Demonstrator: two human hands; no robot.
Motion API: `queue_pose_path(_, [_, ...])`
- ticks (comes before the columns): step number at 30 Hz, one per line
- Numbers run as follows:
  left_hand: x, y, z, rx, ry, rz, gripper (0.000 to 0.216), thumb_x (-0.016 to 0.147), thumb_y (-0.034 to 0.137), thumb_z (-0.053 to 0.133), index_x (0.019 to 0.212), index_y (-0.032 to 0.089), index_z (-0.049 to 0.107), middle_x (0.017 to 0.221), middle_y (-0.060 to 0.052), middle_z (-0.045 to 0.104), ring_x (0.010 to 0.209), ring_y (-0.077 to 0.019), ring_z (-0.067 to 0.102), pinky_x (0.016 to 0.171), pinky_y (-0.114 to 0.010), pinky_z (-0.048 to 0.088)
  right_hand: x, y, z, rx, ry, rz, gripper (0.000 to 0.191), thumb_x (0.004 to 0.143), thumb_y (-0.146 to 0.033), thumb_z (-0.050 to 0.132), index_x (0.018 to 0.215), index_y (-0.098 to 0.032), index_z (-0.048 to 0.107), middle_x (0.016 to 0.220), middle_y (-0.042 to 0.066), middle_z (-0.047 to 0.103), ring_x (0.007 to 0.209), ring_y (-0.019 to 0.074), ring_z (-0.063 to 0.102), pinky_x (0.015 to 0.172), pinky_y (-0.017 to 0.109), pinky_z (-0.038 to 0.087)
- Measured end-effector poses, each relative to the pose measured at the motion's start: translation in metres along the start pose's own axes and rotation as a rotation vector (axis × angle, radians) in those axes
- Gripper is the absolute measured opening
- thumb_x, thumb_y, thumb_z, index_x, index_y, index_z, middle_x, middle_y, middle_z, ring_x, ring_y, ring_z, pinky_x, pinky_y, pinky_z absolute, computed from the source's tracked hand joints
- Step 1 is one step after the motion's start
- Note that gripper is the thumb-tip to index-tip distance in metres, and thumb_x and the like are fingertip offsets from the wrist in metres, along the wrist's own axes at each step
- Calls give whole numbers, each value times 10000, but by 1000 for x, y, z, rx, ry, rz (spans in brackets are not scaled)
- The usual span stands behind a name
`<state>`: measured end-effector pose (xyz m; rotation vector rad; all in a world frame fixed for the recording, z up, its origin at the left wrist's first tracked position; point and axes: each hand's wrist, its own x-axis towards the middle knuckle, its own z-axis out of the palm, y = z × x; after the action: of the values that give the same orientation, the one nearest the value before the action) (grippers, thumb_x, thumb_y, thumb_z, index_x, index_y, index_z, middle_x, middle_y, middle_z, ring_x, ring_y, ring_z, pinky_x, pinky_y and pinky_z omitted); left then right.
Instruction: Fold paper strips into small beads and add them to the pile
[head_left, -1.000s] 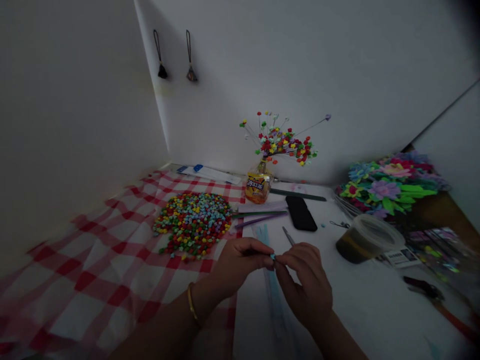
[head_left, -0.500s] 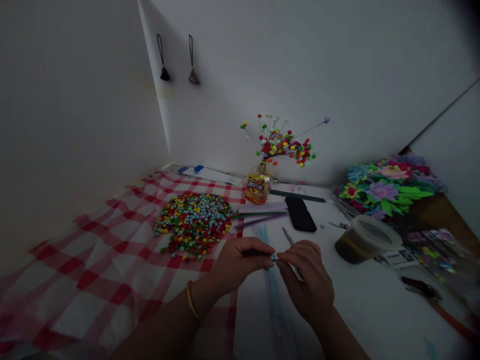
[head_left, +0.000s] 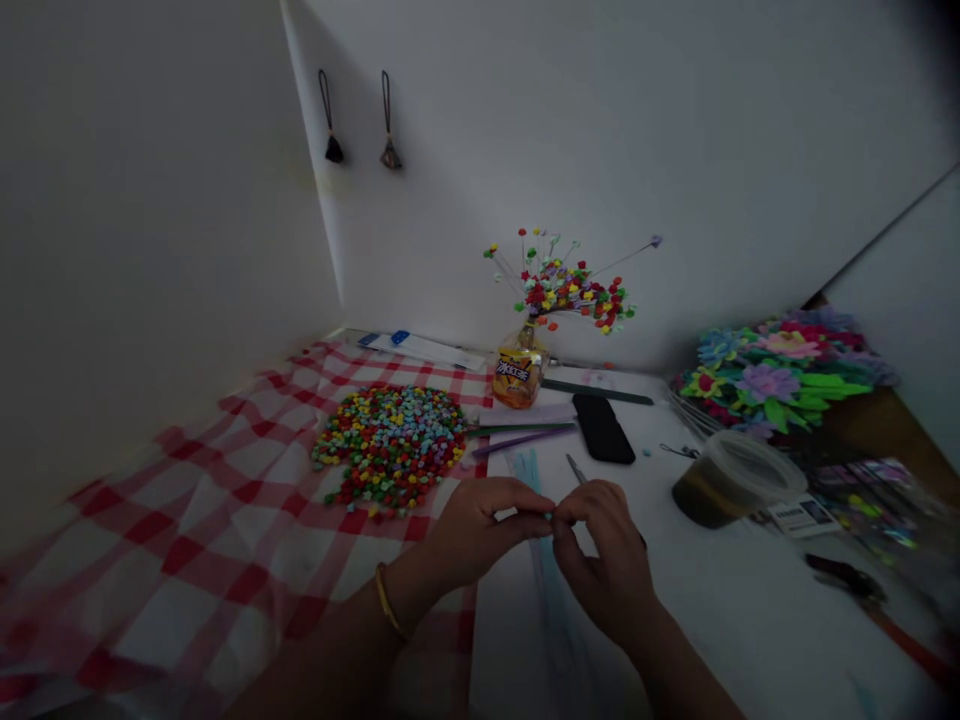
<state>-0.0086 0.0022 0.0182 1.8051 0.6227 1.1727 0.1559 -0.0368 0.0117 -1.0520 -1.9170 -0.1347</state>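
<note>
My left hand [head_left: 480,530] and my right hand [head_left: 604,560] meet low in the middle of the view, fingertips pinched together on a tiny light-blue paper piece [head_left: 548,516]. Both hands are closed around it. A light-blue paper strip [head_left: 544,590] lies on the white table under them. A thin metal tool [head_left: 576,469] lies just beyond my right hand. A heap of small coloured paper stars [head_left: 391,446] sits on the red-checked cloth [head_left: 187,540] to the left.
A bottle [head_left: 517,373] holding stems tipped with coloured stars stands at the back. A black phone [head_left: 603,428], a round plastic tub [head_left: 731,478], paper flowers [head_left: 780,375] and dark pliers [head_left: 844,575] lie to the right. Green and purple strips [head_left: 521,433] lie beside the heap.
My hands have stayed together on the small blue piece, with the fingers shifting slightly. The view has drifted a little.
</note>
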Motion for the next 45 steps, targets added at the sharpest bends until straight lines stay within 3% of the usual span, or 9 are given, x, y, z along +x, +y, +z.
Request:
queue_pose_path(3, [0,2,-2,33,-42,23,169,716,156,667,873,165,729,770,-65,722,703,-141,637,660,-223,480,-1,1,-2,172,-91,225,96,835,-155,486,752,-200,500,695,-4,523,665,140,528,619,272,425])
queue_pose_path(5, [0,2,-2,-50,-27,-68,134,715,167,662,829,155,732,699,-59,711,651,-138,631,621,-227,480,-2,2,-3,260,-135,291,85,854,-187,486,784,-206,530,719,-2,539,673,136,547,606,257,443])
queue_pose_path(9, [2,3,3,-408,32,-310,140,645,231,725,742,129,723,581,-33,672,520,-116,585,527,-226,471,-2,4,-5,223,-16,122,92,823,-147,541,886,-207,572,781,27,577,755,166,564,667,308,458])
queue_pose_path(12, [3,4,7,-534,44,-355,157,595,243,763,680,118,719,542,-23,653,502,-100,565,527,-217,458,1,2,-5,120,50,-70,169,782,-75,572,898,-198,577,755,30,601,737,174,553,710,366,441])
queue_pose_path(15, [3,3,8,-575,47,-396,168,573,247,778,648,111,713,510,-20,638,493,-97,557,516,-212,445,4,0,-7,52,68,-142,180,767,-51,577,882,-189,579,740,32,613,716,171,540,716,386,430])
queue_pose_path(28, [3,1,5,-602,11,-506,178,527,215,796,630,99,709,495,-17,635,434,-81,526,458,-200,408,1,-1,-6,29,-54,-151,141,783,-43,521,790,-184,520,712,30,560,725,176,492,715,379,412])
queue_pose_path(38, [0,-4,12,-718,45,-424,195,547,217,794,707,130,724,550,-15,656,493,-92,559,521,-219,439,2,-9,0,115,98,-16,116,800,-74,511,803,-189,524,734,36,550,730,172,530,630,321,451])
queue_pose_path(45, [3,-1,2,-644,-43,-474,169,551,191,783,690,115,724,539,-25,654,485,-96,555,512,-219,440,3,-3,-9,97,81,-112,188,769,-49,554,894,-188,572,768,42,578,752,184,538,707,389,442])
